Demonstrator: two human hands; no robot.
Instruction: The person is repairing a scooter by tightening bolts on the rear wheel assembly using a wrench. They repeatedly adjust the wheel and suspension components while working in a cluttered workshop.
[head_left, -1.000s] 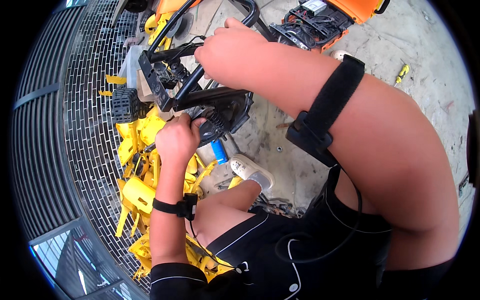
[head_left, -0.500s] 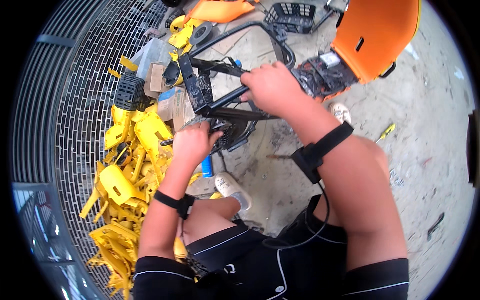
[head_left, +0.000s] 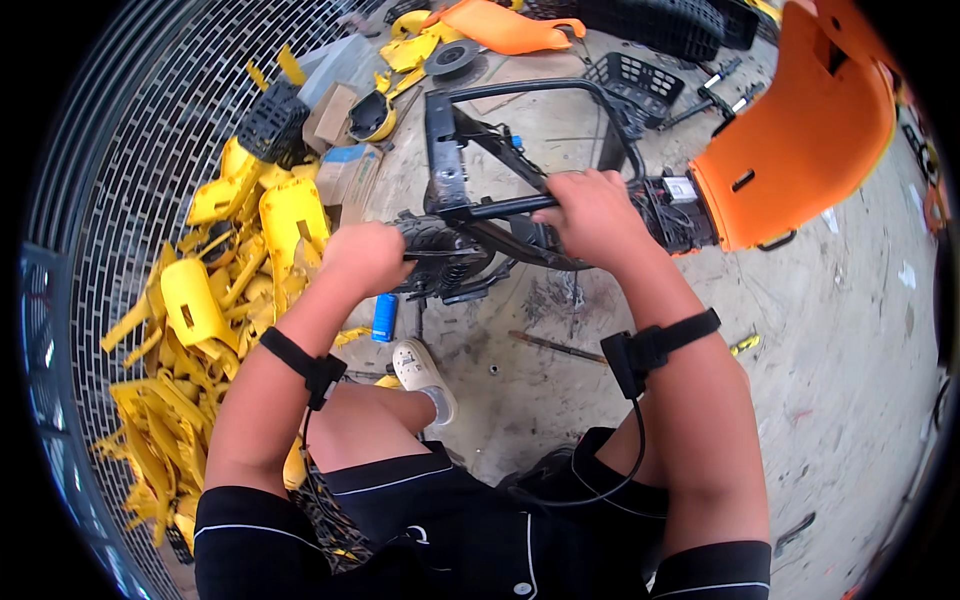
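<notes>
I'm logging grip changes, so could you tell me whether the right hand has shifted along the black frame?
Cannot tell: the right hand grips the black frame throughout, but the camera moved.

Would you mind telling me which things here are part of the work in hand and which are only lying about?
In hand:
- black metal frame, its bar gripped by the right hand
- dark mechanism at its base, held by the left hand
- orange seat shell at the frame's end

Lying about:
- yellow plastic parts
- black baskets
- blue can
- cardboard boxes
</notes>
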